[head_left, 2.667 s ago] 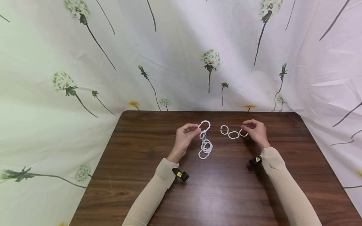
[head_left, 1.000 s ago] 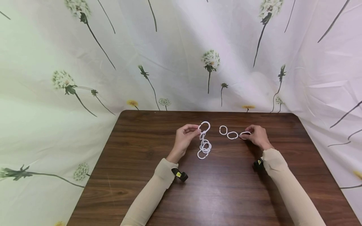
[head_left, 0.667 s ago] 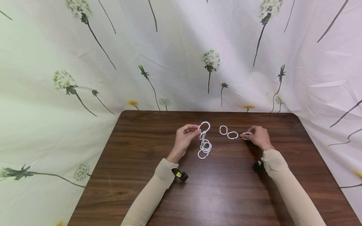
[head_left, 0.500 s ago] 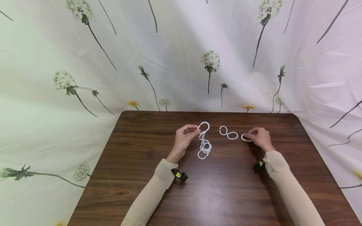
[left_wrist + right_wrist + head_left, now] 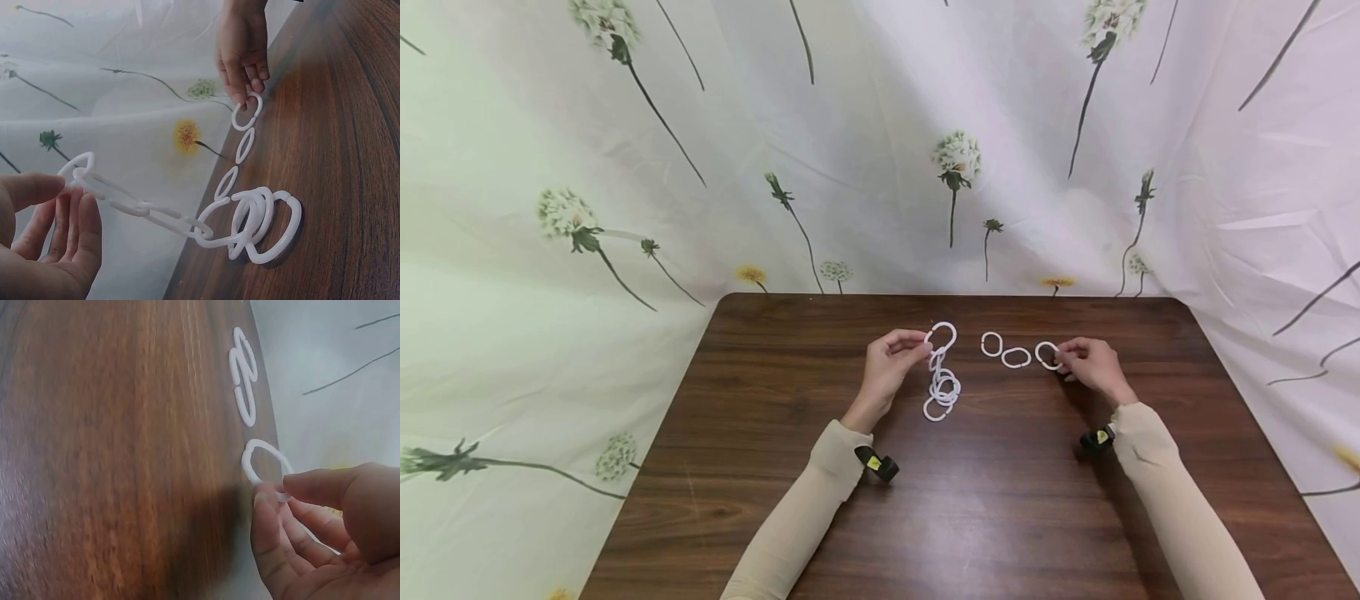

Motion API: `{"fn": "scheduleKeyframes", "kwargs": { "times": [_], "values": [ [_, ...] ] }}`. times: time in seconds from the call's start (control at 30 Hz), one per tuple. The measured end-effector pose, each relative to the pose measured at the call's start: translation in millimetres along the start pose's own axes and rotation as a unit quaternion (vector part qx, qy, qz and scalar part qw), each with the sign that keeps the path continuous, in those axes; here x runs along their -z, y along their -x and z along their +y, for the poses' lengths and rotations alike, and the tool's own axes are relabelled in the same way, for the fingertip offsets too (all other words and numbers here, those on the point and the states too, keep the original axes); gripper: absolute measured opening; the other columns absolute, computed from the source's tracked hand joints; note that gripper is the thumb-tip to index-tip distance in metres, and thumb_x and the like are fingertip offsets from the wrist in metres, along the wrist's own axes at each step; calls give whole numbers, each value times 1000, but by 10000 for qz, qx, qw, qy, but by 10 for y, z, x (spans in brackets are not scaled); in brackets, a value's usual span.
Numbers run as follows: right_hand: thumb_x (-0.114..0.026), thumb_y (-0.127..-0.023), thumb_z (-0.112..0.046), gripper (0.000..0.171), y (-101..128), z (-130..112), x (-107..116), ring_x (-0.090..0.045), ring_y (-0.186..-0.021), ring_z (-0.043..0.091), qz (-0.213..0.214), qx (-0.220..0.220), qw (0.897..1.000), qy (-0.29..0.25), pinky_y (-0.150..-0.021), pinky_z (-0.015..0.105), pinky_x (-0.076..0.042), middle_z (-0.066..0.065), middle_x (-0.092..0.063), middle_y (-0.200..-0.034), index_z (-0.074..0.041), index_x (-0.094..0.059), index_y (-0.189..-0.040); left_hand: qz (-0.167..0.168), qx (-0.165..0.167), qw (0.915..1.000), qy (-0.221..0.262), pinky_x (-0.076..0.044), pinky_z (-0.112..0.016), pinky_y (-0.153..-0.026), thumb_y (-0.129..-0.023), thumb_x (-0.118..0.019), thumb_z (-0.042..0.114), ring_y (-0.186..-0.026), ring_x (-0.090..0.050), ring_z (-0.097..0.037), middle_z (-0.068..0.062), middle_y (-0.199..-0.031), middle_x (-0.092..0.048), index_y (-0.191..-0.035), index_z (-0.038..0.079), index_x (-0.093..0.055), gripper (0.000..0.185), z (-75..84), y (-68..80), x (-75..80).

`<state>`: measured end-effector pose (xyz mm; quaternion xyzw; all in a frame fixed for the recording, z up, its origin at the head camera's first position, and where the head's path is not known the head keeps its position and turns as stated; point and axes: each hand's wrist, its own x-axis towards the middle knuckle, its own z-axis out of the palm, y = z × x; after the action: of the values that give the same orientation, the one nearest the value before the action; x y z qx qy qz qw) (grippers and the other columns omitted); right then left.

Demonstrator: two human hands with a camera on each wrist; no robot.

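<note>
My left hand pinches the top link of a white plastic chain between thumb and fingers. From there the chain slopes down, and its lower links lie bunched on the table. Over to the right, my right hand pinches one loose white oval link by its near side, thumb and fingertips on the ring. A small gap shows in that link's outline in the right wrist view. Two more loose links, one upright oval and one lying wider, rest between the hands.
The dark wood-grain table ends at a back edge just behind the links. A white curtain printed with dandelions hangs behind it and along both sides. Each wrist carries a small black camera on a strap.
My right hand has shifted slightly right and turned the loose link, bringing it apart from the other two and showing its full ring. The left hand and chain stay nearly still.
</note>
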<state>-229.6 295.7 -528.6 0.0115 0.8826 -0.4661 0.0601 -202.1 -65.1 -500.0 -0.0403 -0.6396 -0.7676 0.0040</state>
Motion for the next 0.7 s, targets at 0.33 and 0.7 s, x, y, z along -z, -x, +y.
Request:
{"fn": "scheduleKeyframes", "kwargs": {
  "times": [0.33,0.7],
  "values": [
    [-65,-95,-15,26,65,-244,-64,-74,-72,22,281,543,9980,-159,-64,35,-64,30,-72,-95,7,-66,-108,-23,13,10000,-1,-56,-56,-92,-84,-76,4,-77,-70,-12,-2,-86,-72,-106,-4,-68,24,18,-5,-7],
    [-66,-95,-23,28,127,-557,-124,-74,-75,23,298,892,9954,-181,-67,37,-64,29,-72,-99,1,-69,-109,-62,34,10000,-9,-59,-51,-91,-84,-76,5,-78,-70,-14,-6,-88,-72,-107,-6,-68,27,52,-2,-26]
  ]
}}
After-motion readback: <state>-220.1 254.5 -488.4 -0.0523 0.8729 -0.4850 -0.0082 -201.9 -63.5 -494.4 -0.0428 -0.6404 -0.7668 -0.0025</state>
